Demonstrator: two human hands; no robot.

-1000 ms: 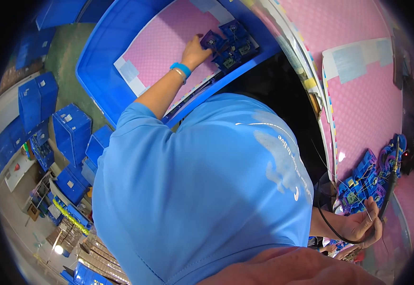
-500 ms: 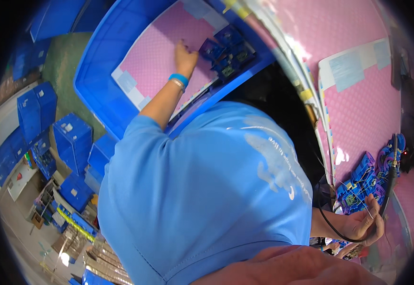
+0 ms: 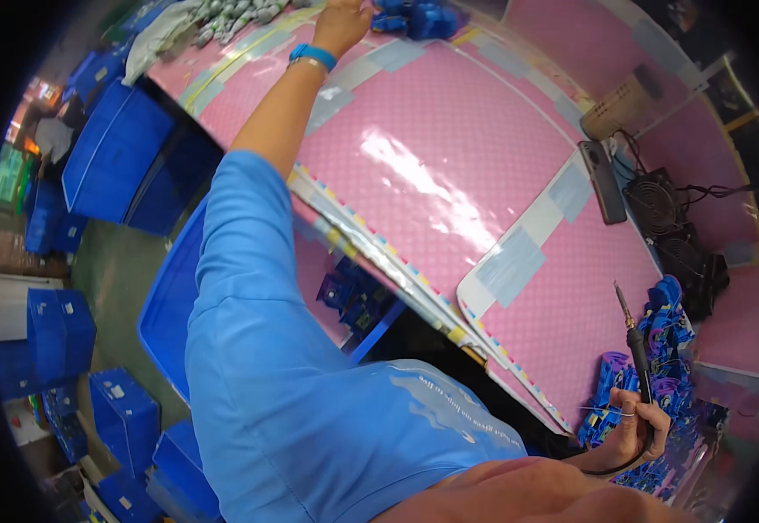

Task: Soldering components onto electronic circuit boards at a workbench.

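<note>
My left hand (image 3: 341, 26) reaches to the far end of the pink-covered table, its fingertips beside a group of blue plastic parts (image 3: 432, 21). The top edge of the picture cuts the hand off, so whether it grips one is hidden. In my right hand (image 3: 637, 432), low on the right, is a soldering iron (image 3: 638, 350), its tip pointing up and away. A thin silvery wire (image 3: 602, 409) sticks out from between the same fingers. Right beside that hand lie many blue and purple parts with wires (image 3: 671, 336), heaped along the table.
A blue bin (image 3: 179, 301) with more blue parts (image 3: 349, 292) sits below the table edge (image 3: 397, 270). Grey-white pieces (image 3: 236, 19) lie at the far left. Black fans (image 3: 656, 202), a dark phone-like slab (image 3: 603, 181) and a beige cylinder (image 3: 622, 105) stand right. Blue crates (image 3: 118, 152) fill the left.
My left hand has left the blue bin and moved up over the table to its far end. The view has swung toward the table. The soldering iron stays in my right hand.
</note>
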